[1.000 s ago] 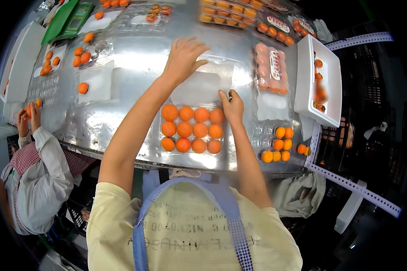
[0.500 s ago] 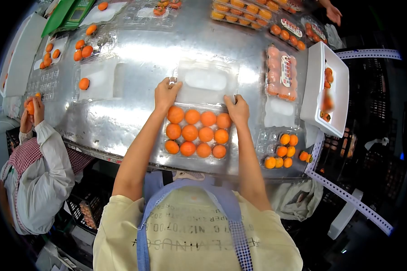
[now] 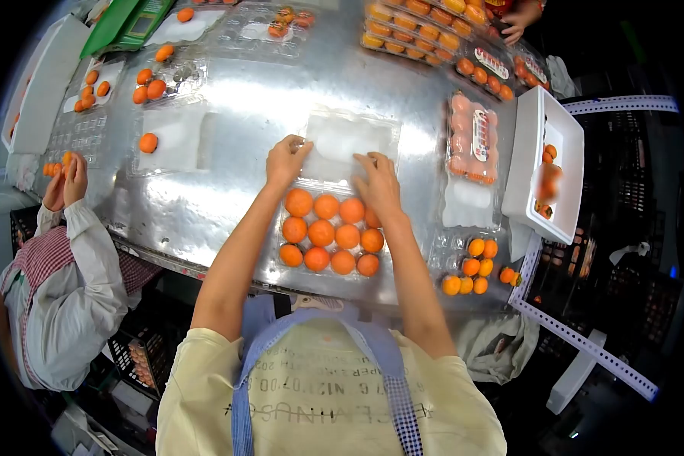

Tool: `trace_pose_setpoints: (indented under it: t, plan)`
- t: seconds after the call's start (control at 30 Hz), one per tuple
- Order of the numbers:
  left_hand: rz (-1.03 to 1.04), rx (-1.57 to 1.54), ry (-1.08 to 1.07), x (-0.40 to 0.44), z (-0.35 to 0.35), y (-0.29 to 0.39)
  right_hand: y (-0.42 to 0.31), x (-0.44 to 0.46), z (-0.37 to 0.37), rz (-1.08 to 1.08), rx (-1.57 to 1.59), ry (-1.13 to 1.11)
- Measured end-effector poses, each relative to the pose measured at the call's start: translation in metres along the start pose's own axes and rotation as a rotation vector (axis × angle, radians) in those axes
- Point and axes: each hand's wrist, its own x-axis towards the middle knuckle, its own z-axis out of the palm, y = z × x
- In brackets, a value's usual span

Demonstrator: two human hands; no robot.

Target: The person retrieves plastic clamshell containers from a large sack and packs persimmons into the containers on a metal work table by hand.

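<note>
An open clear plastic clamshell box lies in front of me, its base (image 3: pixel 305 279) filled with rows of round orange fruit (image 3: pixel 321 232) that look like persimmons. Its lid (image 3: pixel 387 131) is folded back away from me, with a white pad (image 3: pixel 334 140) over it. At the lid's left edge, the fingers of my left hand (image 3: pixel 286 163) pinch the rim. My right hand (image 3: pixel 378 185) reaches over the lid's lower right part, fingers apart, touching the pad or just above it. It covers part of the fruit at the upper right corner.
Packed boxes (image 3: pixel 414 30) are stacked at the back. A labelled box (image 3: pixel 471 140), loose fruit (image 3: pixel 475 266) and a white foam box (image 3: pixel 523 163) stand right. Partly filled trays (image 3: pixel 171 137) lie left, where a co-worker's hands (image 3: pixel 67 185) hold fruit. Another person's hand (image 3: pixel 518 23) is at the back.
My right hand has moved left and inward from the lid's right edge onto the pad. My left hand stays by the left edge. The person's hand at the back has come in toward the stacked boxes.
</note>
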Motion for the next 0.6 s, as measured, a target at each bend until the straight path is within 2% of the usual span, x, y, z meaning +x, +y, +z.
trace_pose_setpoints:
  t: [0.03, 0.23, 0.33, 0.43, 0.53, 0.6]
  plan:
    - [-0.036, -0.012, -0.028, -0.004, 0.000, 0.003, 0.002, -0.002, 0.006, 0.026, 0.016, -0.031]
    - [0.092, 0.081, 0.006, -0.014, 0.005, -0.006, 0.004, -0.002, 0.009, 0.081, 0.075, -0.103]
    - [-0.048, 0.183, -0.096, -0.019, -0.003, 0.012, 0.004, -0.003, 0.002, 0.170, 0.081, -0.104]
    - [0.272, 0.547, 0.279, -0.046, -0.007, 0.046, 0.007, -0.001, -0.001, 0.123, 0.042, -0.129]
    - [0.744, 0.471, 0.231, -0.042, -0.008, 0.047, 0.007, 0.002, -0.001, 0.066, 0.093, -0.149]
    - [0.761, 0.488, 0.045, -0.041, -0.002, 0.040, 0.006, 0.003, 0.000, 0.067, 0.089, -0.162]
